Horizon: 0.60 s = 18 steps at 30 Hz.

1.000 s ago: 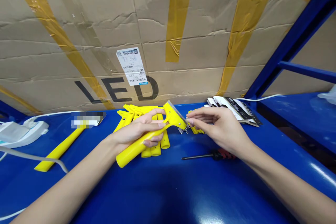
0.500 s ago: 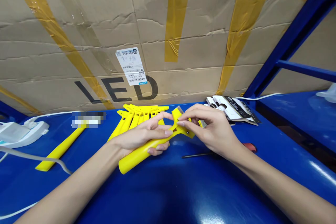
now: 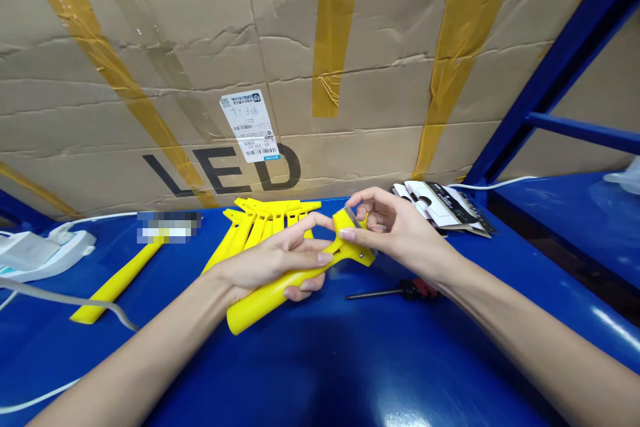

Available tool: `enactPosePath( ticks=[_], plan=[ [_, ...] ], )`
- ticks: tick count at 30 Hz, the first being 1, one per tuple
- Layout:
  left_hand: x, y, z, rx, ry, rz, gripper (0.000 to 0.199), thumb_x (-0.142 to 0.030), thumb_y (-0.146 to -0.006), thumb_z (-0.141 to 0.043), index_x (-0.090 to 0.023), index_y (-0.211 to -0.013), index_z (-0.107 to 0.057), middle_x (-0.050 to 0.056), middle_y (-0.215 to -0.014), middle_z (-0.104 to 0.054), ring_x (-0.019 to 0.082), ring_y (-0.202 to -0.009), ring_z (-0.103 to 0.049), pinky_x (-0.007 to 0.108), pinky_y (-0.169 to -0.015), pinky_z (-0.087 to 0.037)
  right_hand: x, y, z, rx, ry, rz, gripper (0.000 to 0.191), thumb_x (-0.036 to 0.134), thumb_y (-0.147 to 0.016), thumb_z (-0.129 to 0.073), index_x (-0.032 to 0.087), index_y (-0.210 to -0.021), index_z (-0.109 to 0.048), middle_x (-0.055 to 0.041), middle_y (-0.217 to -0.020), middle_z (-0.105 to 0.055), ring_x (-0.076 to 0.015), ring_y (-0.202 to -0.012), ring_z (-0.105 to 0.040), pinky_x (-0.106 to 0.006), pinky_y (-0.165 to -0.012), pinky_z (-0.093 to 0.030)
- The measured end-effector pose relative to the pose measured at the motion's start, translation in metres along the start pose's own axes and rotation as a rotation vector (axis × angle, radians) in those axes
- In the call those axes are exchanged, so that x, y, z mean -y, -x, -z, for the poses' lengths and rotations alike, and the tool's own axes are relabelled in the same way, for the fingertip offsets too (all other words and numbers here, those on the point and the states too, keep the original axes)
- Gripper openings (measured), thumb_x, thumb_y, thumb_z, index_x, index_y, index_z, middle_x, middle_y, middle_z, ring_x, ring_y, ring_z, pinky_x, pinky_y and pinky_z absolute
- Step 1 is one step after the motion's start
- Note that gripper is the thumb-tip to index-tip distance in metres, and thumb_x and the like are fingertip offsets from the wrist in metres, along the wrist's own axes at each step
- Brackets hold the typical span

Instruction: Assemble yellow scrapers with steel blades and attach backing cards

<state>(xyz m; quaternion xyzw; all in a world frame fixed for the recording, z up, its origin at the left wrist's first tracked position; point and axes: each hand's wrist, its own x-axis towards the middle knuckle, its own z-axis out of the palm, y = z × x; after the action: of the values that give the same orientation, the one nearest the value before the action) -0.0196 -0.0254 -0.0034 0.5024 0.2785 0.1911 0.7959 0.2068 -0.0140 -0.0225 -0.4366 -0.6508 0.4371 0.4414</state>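
The left hand (image 3: pixel 275 260) clenches the yellow plastic scraper (image 3: pixel 270 307) steady by its handle, the right hand (image 3: pixel 395 227) pinching its head beside the metal blade (image 3: pixel 353 217), just in front of the stacked scrapers (image 3: pixel 260 223).

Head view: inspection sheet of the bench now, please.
surface: glossy blue metal bench top
job's things: yellow plastic scraper with metal blade; stacked yellow plastic scraper bodies behind it
clutter: red-and-black screwdriver; white printed cards
hands: left hand around the handle; right hand on the blade end
cables: grey cable; white cable
surroundings: taped cardboard carton; blue steel rack
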Motion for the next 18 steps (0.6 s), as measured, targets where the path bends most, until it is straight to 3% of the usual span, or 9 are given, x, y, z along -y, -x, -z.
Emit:
enactPosePath(
  ticks=[10, 15, 18],
  plan=[
    [0.004, 0.000, 0.004, -0.013, 0.065, 0.012, 0.037, -0.017, -0.093, -0.065, -0.028, -0.122, -0.045, -0.005, -0.075, -0.051, 0.005, -0.050, -0.047, 0.014, -0.043, -0.031, -0.002, 0.002, -0.003, 0.045, -0.028, -0.123, 0.057, 0.053, -0.066, -0.085, 0.021, -0.107, -0.062, 0.0059, -0.076, -0.050, -0.0090, -0.059, -0.044, -0.023, -0.052, -0.037],
    [-0.003, 0.000, -0.002, -0.047, 0.083, 0.019, 0.028, -0.017, -0.095, -0.062, -0.026, -0.112, -0.042, -0.006, -0.070, -0.049, 0.004, -0.047, -0.043, 0.013, -0.042, -0.029, 0.004, 0.002, -0.002, -0.052, -0.030, -0.090, 0.066, 0.057, -0.067, -0.083, 0.021, -0.116, -0.059, 0.0055, -0.075, -0.054, -0.0079, -0.055, -0.042, -0.022, -0.049, -0.035],
    [-0.005, 0.002, -0.004, -0.095, 0.105, -0.008, 0.030, -0.018, -0.093, -0.064, -0.026, -0.111, -0.042, -0.007, -0.068, -0.048, 0.004, -0.045, -0.042, 0.012, -0.041, -0.028, 0.011, 0.005, 0.015, -0.091, 0.074, -0.020, 0.045, 0.060, -0.080, -0.070, 0.021, -0.102, -0.062, 0.0038, -0.071, -0.056, -0.0089, -0.053, -0.044, -0.023, -0.047, -0.034]
  ],
)
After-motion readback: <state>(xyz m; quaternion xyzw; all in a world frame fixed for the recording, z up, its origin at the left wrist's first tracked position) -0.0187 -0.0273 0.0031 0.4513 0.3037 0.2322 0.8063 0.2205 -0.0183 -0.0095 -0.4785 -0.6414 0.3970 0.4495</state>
